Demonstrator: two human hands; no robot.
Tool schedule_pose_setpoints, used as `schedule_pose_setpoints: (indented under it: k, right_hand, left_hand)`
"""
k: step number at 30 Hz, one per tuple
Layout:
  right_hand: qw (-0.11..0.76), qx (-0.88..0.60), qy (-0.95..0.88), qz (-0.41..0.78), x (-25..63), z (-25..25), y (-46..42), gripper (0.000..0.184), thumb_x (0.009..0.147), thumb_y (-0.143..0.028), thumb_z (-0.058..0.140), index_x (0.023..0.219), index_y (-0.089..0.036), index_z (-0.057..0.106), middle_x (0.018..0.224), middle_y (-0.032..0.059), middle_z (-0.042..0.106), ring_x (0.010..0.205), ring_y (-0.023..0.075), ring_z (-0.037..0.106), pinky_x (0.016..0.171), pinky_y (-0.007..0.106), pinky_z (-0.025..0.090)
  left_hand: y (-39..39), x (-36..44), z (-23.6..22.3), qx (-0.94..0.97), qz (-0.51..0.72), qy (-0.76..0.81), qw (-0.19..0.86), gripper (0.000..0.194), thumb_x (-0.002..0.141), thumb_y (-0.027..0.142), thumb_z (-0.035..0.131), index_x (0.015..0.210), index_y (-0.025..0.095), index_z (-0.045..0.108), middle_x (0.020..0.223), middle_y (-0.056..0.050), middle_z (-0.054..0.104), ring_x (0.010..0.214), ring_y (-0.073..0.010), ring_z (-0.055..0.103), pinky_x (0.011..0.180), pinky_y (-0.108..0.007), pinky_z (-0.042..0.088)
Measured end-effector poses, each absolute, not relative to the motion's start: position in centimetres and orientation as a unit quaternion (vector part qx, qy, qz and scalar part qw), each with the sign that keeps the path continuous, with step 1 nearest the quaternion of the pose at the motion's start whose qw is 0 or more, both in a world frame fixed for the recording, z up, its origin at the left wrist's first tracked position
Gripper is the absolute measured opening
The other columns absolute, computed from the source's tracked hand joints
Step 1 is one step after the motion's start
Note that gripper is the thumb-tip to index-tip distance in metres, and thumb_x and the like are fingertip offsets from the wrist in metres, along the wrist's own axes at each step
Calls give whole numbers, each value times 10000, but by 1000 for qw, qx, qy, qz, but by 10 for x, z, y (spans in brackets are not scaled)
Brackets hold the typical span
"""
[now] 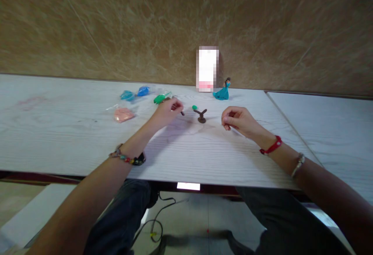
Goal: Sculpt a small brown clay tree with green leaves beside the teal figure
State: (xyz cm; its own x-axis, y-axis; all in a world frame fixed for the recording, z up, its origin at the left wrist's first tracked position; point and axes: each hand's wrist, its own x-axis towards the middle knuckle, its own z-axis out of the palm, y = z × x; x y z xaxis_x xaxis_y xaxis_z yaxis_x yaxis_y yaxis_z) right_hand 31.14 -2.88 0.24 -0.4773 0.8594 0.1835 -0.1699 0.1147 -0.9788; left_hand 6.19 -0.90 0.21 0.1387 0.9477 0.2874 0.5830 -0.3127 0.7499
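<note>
Forked brown figure [201, 119] on wood-grained table [189, 158], marbled wall [140, 29], left fingers [176, 102] and right fingers [226, 121] narrow, any hold unclear

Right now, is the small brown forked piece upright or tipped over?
Upright: the brown forked piece stands on its round base on the white table, its two prongs spreading upward and outward.

Just the one head cam here, and it's looking forward and down from above the legs [116, 212], sitting fairly near the tabletop [201, 161] and catching the wall [116, 25] beyond.
</note>
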Motion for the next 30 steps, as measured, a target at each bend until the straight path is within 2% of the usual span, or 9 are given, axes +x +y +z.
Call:
schedule_pose_setpoints:
  k: [3, 6, 9, 12, 15, 18, 23, 30]
  right_hand:
    - [424, -287, -613, 602, 312, 0, -27, 257, 564, -324, 754, 602, -148, 570, 505, -38, 570, 413, 56, 502, 398, 181, 377]
    - [413, -290, -620, 600, 312, -2, -26, 250, 579, -324, 744, 621, -148, 572, 523, -37, 570, 430, 57, 504, 412, 188, 381]
    - [400, -295, -633, 593, 312, -4, -26, 246, 594, -325, 733, 629, -144, 570, 534, -36, 566, 444, 59, 503, 423, 195, 383]
    - [391, -304, -644, 583, 312, -3, -27, 247, 602, -325, 724, 628, -140, 564, 534, -33, 565, 447, 59, 498, 428, 200, 385]
    - [388, -318, -648, 572, 312, -2, -28, 241, 613, -326, 712, 635, -138, 563, 533, -32, 563, 448, 57, 498, 426, 197, 382]
    - [383, -337, -652, 560, 311, -2, -27, 232, 626, -324, 699, 647, -136, 565, 540, -28, 567, 451, 55, 502, 413, 187, 369]
    - [369, -364, -653, 553, 309, -4, -26, 263, 621, -365, 689, 658, -139, 558, 547, -19, 567, 450, 59, 496, 355, 172, 310]
    - [364, -386, -638, 558, 306, -2, -26, 296, 580, -385, 703, 652, -143, 547, 536, -24, 554, 447, 64, 497, 338, 164, 302]
  left_hand:
    - [-6, 54, 11, 548, 524, 558, 337, 88, 762, 116, 486, 685, 159, 478, 623, 28, 511, 575, -73, 503, 481, -186, 315]
    - [-5, 50, 13, 480, 570, 564, 356, 105, 773, 94, 474, 687, 154, 471, 619, 35, 502, 549, -48, 491, 454, -164, 292]
    - [-7, 53, 8, 570, 467, 582, 343, 77, 749, 96, 512, 695, 149, 501, 621, 23, 529, 576, -70, 519, 465, -174, 318]
    - [-10, 61, 0, 687, 337, 562, 313, 47, 709, 103, 551, 733, 144, 550, 666, 4, 569, 617, -99, 544, 548, -213, 389]
    - [-15, 65, 0, 740, 303, 538, 268, 238, 658, 155, 618, 893, 146, 581, 875, -44, 610, 707, -119, 548, 627, -251, 423]
    - [-19, 68, 4, 744, 312, 524, 274, 422, 619, 253, 671, 1016, 157, 567, 1036, -79, 589, 810, -150, 546, 657, -272, 435]
    - [-22, 84, 1, 740, 345, 533, 223, 264, 649, 326, 657, 861, 170, 644, 928, -56, 610, 864, -177, 536, 733, -308, 434]
    - [-18, 95, -10, 721, 393, 538, 192, 211, 635, 331, 680, 741, 149, 668, 921, -59, 564, 918, -183, 528, 851, -348, 406]
